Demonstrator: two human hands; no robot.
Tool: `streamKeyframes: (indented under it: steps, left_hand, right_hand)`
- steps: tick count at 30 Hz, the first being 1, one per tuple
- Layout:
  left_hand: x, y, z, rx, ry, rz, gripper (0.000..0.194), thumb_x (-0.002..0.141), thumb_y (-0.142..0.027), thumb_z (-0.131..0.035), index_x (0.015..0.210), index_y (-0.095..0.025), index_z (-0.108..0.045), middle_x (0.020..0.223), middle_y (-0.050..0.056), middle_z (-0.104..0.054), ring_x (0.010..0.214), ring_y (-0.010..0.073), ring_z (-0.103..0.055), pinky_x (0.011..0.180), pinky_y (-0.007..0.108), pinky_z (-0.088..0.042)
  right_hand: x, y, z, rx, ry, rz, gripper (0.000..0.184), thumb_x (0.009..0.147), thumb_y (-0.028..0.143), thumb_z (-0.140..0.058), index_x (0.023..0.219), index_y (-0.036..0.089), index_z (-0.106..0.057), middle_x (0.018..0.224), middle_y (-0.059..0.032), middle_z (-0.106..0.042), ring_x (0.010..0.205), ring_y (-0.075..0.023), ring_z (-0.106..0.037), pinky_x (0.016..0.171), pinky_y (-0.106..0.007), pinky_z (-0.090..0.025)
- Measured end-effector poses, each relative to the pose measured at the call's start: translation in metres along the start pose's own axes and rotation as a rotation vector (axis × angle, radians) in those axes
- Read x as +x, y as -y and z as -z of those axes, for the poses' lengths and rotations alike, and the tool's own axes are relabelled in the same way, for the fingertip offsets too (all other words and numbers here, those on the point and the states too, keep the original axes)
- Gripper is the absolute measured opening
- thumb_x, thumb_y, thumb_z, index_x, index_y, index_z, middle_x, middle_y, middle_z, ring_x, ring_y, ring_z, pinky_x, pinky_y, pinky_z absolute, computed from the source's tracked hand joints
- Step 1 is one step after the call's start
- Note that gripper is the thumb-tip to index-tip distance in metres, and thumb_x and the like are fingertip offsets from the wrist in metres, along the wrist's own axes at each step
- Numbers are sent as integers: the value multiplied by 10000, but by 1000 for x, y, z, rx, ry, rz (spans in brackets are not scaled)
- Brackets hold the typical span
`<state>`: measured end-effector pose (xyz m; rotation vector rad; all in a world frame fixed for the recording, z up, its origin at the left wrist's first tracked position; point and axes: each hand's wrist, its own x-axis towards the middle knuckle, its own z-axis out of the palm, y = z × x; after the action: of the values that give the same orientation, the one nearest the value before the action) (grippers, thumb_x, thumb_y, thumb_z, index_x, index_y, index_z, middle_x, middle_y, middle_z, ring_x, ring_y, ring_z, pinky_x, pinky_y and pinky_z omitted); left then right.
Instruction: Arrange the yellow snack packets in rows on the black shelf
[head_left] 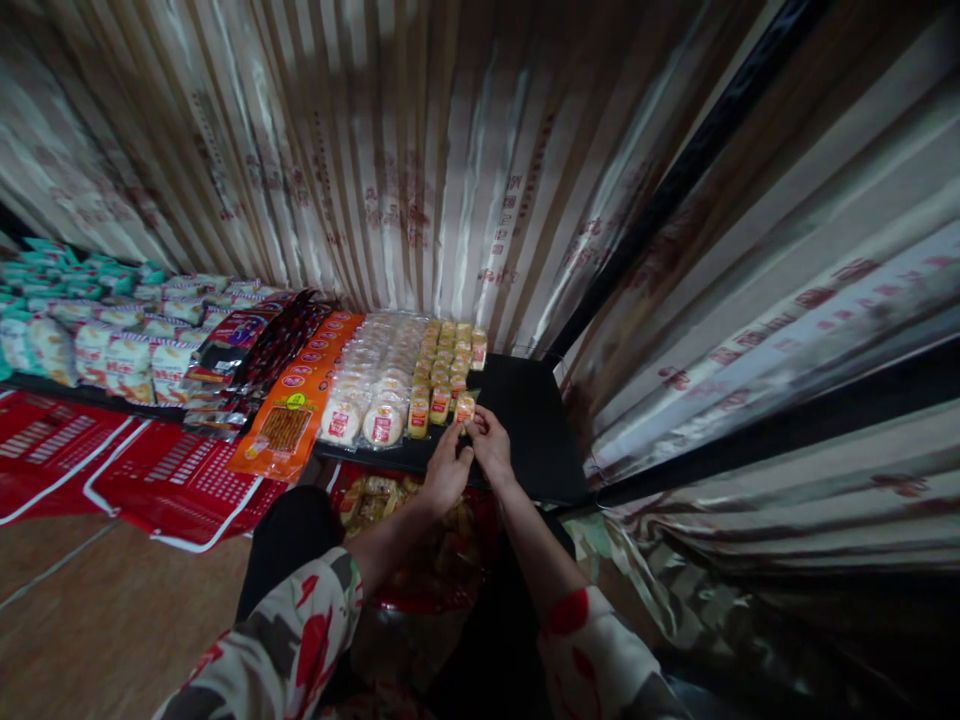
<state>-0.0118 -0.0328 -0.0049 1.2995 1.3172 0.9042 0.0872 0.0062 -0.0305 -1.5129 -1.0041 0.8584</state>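
Right hand fingers pinching small yellow packet at front of packet rows; left hand fingers meeting near end, grip unclear. Step, judged: placing; next needs squaring, gentle release. Packet's contact with black tabletop unreadable. Forearms partly cover red basket.

A black shelf bears teal bags, white bags, dark pouches, orange packs, round packets and yellow packets.
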Motion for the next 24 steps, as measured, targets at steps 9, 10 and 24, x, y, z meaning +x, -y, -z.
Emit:
streamKeyframes:
  steps: [9, 10, 24]
  left_hand:
    - [12, 5, 0, 7, 32, 4, 509, 822, -192, -439, 1330, -180, -414, 1457, 48, -330, 1328, 196, -316, 1063, 326, -341]
    - [13, 5, 0, 2, 29, 2, 504, 823, -188, -440, 1326, -180, -421, 1454, 47, -336, 1329, 196, -315, 1064, 326, -340]
    - [24, 24, 1, -19, -55, -1, 427, 839, -273, -459, 1259, -211, -505, 1412, 43, -410, 1287, 210, -390, 1061, 352, -349]
  right_hand:
    - [12, -8, -8, -167, -2, 70, 372, 692, 262, -556, 1056, 206, -609, 920, -27, -652, 811, -154, -606, 814, -308, -478]
    - [13, -8, -8, -201, -9, 88, 384, 696, 251, -553, 1074, 204, -603, 948, -36, -644, 825, -156, -605, 825, -313, -474]
    - [16, -3, -15, -486, -43, 233, 416, 760, 219, -493, 1167, 189, -576, 960, -77, -597, 876, -187, -585, 800, -322, -487]
